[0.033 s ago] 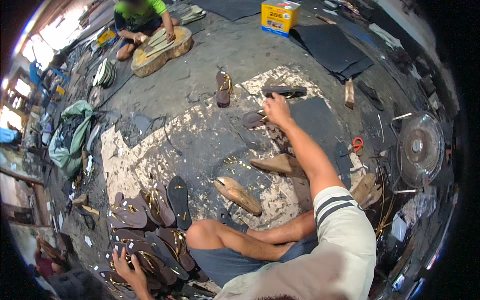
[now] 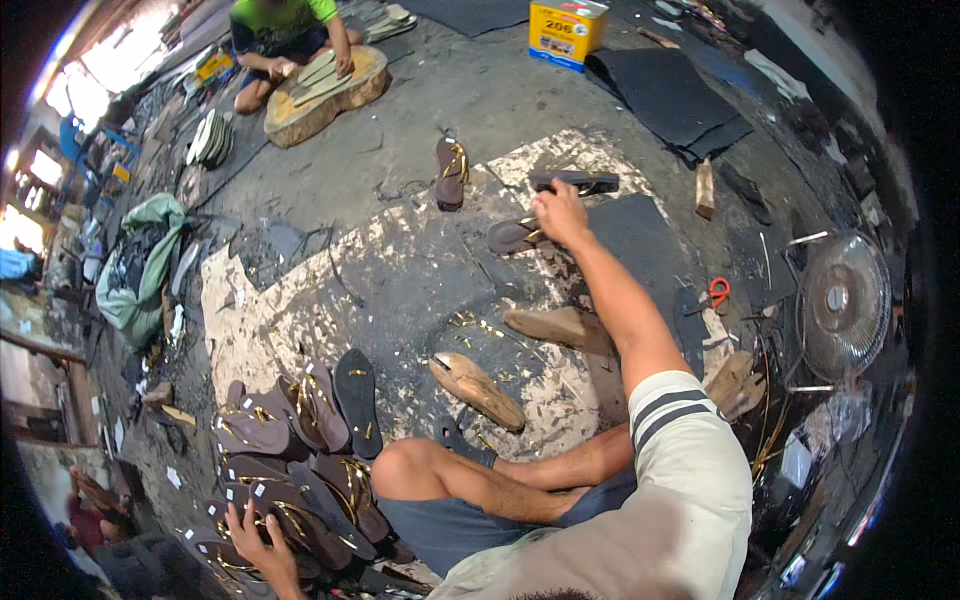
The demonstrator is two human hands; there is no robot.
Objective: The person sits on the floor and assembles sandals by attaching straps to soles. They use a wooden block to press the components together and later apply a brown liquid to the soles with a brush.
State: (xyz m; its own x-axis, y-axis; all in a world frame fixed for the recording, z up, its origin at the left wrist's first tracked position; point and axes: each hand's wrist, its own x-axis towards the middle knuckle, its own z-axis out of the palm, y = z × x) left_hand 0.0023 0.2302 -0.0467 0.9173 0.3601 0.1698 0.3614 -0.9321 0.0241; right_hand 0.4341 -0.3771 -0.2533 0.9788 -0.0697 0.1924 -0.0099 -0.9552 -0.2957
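My right hand [image 2: 560,212] is stretched far forward and closes on the edge of a brown sandal [image 2: 512,237] with a gold strap lying on the floor. A black sandal [image 2: 573,181] lies just beyond it, and another brown sandal [image 2: 450,172] lies to its left. My left hand [image 2: 255,540] rests with spread fingers on a pile of brown gold-strapped sandals [image 2: 300,470] beside my bent knee. Two wooden shoe lasts [image 2: 478,390] [image 2: 555,325] lie on the floor between my hands.
Another person in a green shirt [image 2: 285,20] sits at a wooden block [image 2: 325,95] at the back. A yellow tin [image 2: 566,30] and black rubber sheets [image 2: 670,95] lie beyond. A fan [image 2: 843,300], red scissors [image 2: 718,290] and a green bag [image 2: 140,265] flank me.
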